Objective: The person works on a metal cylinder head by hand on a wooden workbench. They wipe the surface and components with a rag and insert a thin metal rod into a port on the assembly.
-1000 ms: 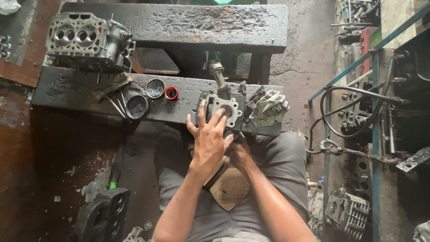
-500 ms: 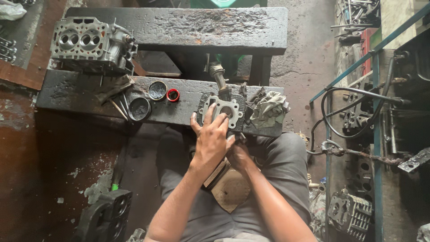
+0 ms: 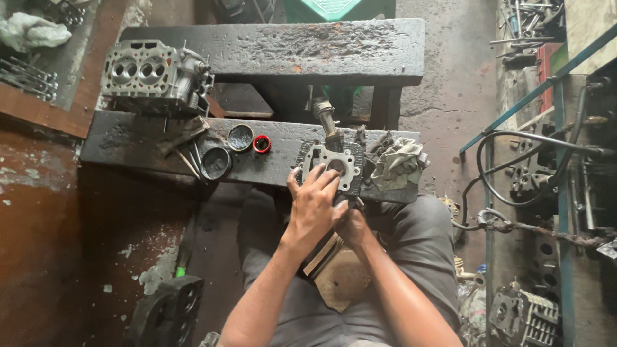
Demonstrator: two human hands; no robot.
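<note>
A small grey engine cylinder head (image 3: 334, 166) rests at the near edge of a dark wooden bench (image 3: 128, 144), flat gasket face up. My left hand (image 3: 313, 204) lies over its near side, fingers spread on the metal. My right hand (image 3: 350, 222) sits just below it, mostly hidden under the left hand, so what it grips cannot be made out. A flat brown piece, like cardboard or a pad (image 3: 340, 276), lies on my lap under both forearms. A crumpled grey rag (image 3: 398, 164) sits right of the head.
A larger cylinder head (image 3: 154, 74) stands at the bench's back left. Two round tins (image 3: 215, 162) (image 3: 240, 137), a red cap (image 3: 261, 144) and loose tools lie mid-bench. Hoses and engine parts (image 3: 524, 315) crowd the right floor; a dark casting (image 3: 167, 308) lies lower left.
My left hand has slid slightly down and back on the cylinder head, uncovering more of its gasket face. The view has shifted a little; the right hand stays tucked beneath.
</note>
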